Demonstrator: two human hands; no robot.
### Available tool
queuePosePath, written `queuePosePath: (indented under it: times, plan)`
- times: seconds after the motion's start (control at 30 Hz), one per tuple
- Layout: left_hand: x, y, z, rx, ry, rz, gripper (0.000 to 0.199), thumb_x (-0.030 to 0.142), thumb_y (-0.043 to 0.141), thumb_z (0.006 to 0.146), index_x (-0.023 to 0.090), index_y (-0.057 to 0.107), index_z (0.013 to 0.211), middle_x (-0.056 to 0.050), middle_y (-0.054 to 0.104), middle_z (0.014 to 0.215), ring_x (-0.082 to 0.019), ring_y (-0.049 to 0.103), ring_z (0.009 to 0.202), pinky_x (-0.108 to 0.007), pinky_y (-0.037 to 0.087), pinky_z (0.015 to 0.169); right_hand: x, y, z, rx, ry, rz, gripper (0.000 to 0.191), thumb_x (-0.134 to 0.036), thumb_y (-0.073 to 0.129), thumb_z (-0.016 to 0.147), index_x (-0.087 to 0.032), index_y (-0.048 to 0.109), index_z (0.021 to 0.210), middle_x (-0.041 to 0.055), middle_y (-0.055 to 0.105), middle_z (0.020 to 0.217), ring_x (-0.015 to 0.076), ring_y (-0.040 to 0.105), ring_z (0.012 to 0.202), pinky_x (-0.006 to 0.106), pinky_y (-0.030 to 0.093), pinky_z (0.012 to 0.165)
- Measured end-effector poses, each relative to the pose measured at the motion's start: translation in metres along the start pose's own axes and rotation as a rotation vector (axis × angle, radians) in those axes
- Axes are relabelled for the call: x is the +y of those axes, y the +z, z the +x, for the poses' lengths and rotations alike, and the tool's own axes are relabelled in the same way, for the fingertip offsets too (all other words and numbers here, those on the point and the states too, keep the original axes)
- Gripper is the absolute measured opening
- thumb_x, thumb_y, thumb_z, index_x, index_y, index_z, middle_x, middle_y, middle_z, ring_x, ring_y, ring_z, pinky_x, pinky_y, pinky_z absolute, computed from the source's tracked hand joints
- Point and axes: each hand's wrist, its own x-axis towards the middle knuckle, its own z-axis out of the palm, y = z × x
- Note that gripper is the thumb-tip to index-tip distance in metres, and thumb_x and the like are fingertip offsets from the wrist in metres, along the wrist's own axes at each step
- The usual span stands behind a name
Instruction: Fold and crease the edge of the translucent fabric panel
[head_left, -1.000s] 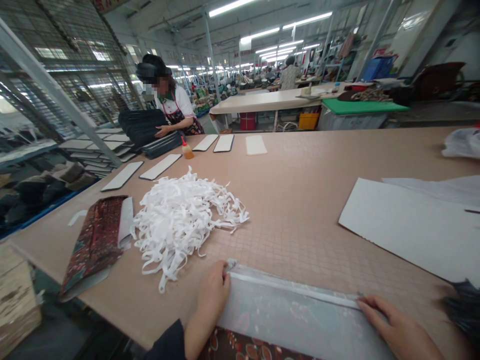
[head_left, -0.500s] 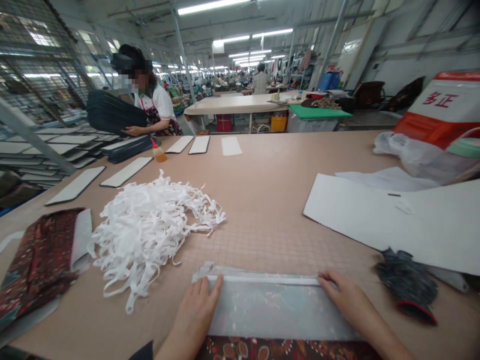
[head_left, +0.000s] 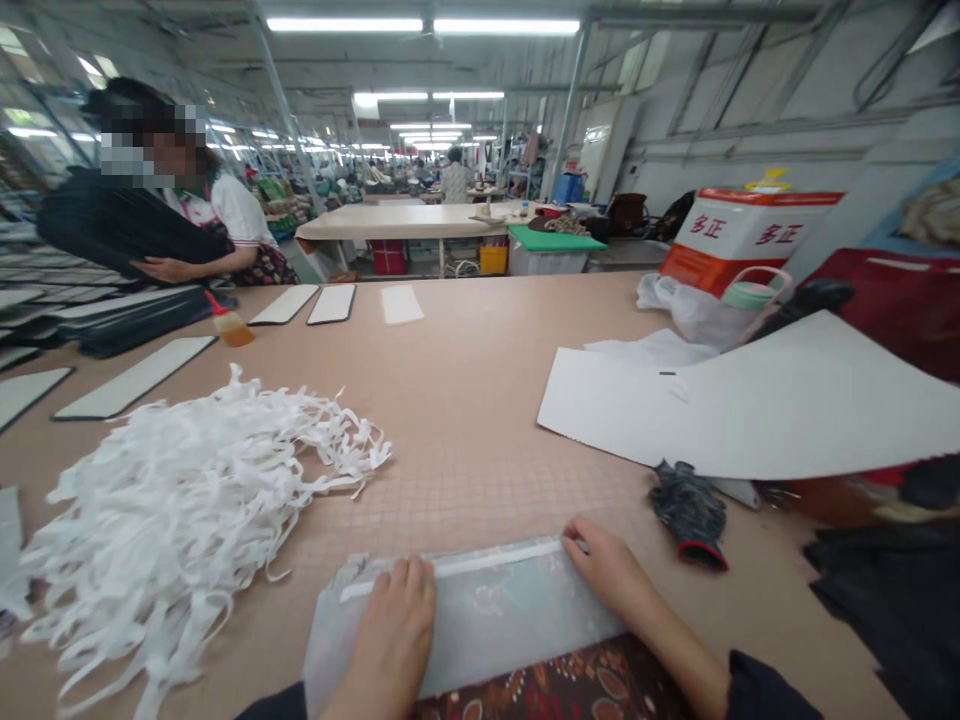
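Observation:
A grey-backed piece of fabric (head_left: 517, 610) lies before me, its dark red floral side (head_left: 555, 685) showing along the near edge. Along its far edge runs a narrow white strip (head_left: 499, 556). My left hand (head_left: 394, 625) rests across the strip near its left end, fingers close together and pressing down; the strip shows on both sides of it. At the strip's right end, my right hand (head_left: 607, 570) pinches the tip between thumb and fingers. Left of the fabric is a heap of white strips (head_left: 187, 490).
A dark glove (head_left: 690, 515) and large white board (head_left: 720, 410) lie right, before a red-and-white can (head_left: 742, 235). Beyond the heap are white panels (head_left: 135, 378) and a glue bottle (head_left: 231, 322). A co-worker (head_left: 232, 215) holds dark material at the left.
The view has turned right. The fabric now sits at a slant, its right side farther away. My left hand has shifted inward from the strip's left end, its thumb no longer spread.

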Motion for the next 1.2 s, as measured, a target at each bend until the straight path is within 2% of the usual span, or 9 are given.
queuePosePath:
  times: [0.13,0.23,0.4,0.57,0.67,0.77,0.87,0.97,1.2]
  plan:
    - [0.036,-0.001,0.024,-0.006,0.178,-0.121,0.053,-0.002,0.032,0.076,0.016,0.044,0.124,-0.014,0.052,0.120,-0.026,0.051,0.103,-0.040,0.042,0.082,-0.007,-0.002,-0.002,0.033,0.005,-0.047,0.015,-0.021,0.040,0.078,-0.020,0.055,0.076,0.0041,0.065,0.078,0.0172,0.059,0.076,0.026,0.040,0.069]
    - [0.049,0.004,0.032,0.007,0.182,-0.107,0.053,-0.002,0.029,0.076,0.016,0.045,0.124,-0.014,0.052,0.120,-0.028,0.050,0.104,-0.044,0.042,0.081,-0.007,-0.004,-0.002,0.042,-0.008,-0.056,0.015,-0.020,0.040,0.079,-0.019,0.055,0.077,0.0041,0.064,0.078,0.0167,0.059,0.075,0.025,0.039,0.069]
    - [0.048,0.014,0.038,0.048,0.201,-0.087,0.050,-0.003,0.032,0.076,0.014,0.048,0.120,-0.015,0.052,0.119,-0.027,0.048,0.106,-0.042,0.043,0.083,-0.005,-0.005,-0.001,0.036,-0.026,-0.032,0.013,-0.019,0.042,0.079,-0.020,0.055,0.077,0.0032,0.064,0.080,0.0164,0.059,0.078,0.024,0.038,0.069]
    - [0.056,0.016,0.043,0.107,0.248,-0.038,0.044,-0.004,0.033,0.075,0.010,0.056,0.110,-0.015,0.055,0.113,-0.025,0.051,0.101,-0.037,0.044,0.083,-0.005,-0.005,-0.005,0.075,-0.026,-0.122,0.012,-0.019,0.042,0.079,-0.020,0.054,0.080,0.0039,0.063,0.081,0.0177,0.057,0.077,0.025,0.038,0.067]
    - [0.062,0.020,0.045,0.191,0.238,-0.018,0.048,-0.004,0.032,0.075,0.011,0.051,0.116,-0.014,0.057,0.108,-0.025,0.053,0.095,-0.038,0.046,0.077,0.001,-0.009,-0.007,0.140,-0.029,-0.099,0.009,-0.018,0.044,0.076,-0.020,0.053,0.079,0.0045,0.061,0.084,0.0172,0.056,0.080,0.024,0.038,0.070]
    - [0.065,0.027,0.046,0.250,0.249,-0.007,0.052,-0.002,0.035,0.075,0.012,0.044,0.124,-0.013,0.056,0.107,-0.026,0.052,0.094,-0.040,0.045,0.074,0.010,-0.013,-0.004,0.148,-0.004,0.004,0.012,-0.014,0.043,0.074,-0.019,0.053,0.079,0.0033,0.060,0.081,0.0158,0.055,0.078,0.023,0.039,0.070]
    - [0.069,0.037,0.048,0.290,0.207,0.002,0.050,0.000,0.039,0.075,0.015,0.047,0.122,-0.012,0.055,0.106,-0.026,0.051,0.094,-0.040,0.044,0.075,0.018,-0.012,0.001,0.136,0.043,0.087,0.016,-0.012,0.043,0.072,-0.019,0.054,0.081,0.0022,0.060,0.078,0.0151,0.055,0.076,0.023,0.040,0.069]
    - [0.071,0.044,0.049,0.327,0.178,0.026,0.050,-0.001,0.040,0.074,0.016,0.048,0.121,-0.012,0.055,0.105,-0.025,0.050,0.094,-0.041,0.043,0.075,0.020,-0.009,0.005,0.144,0.064,0.075,0.017,-0.010,0.043,0.070,-0.019,0.053,0.080,0.0019,0.060,0.078,0.0151,0.055,0.076,0.022,0.039,0.069]
    - [0.068,0.035,0.046,0.348,0.222,0.064,0.053,-0.003,0.035,0.074,0.015,0.047,0.121,-0.010,0.056,0.102,-0.023,0.049,0.090,-0.037,0.044,0.072,0.015,-0.006,0.005,0.166,0.019,-0.036,0.020,-0.007,0.041,0.069,-0.019,0.051,0.081,0.0039,0.059,0.083,0.0159,0.054,0.079,0.024,0.038,0.072]
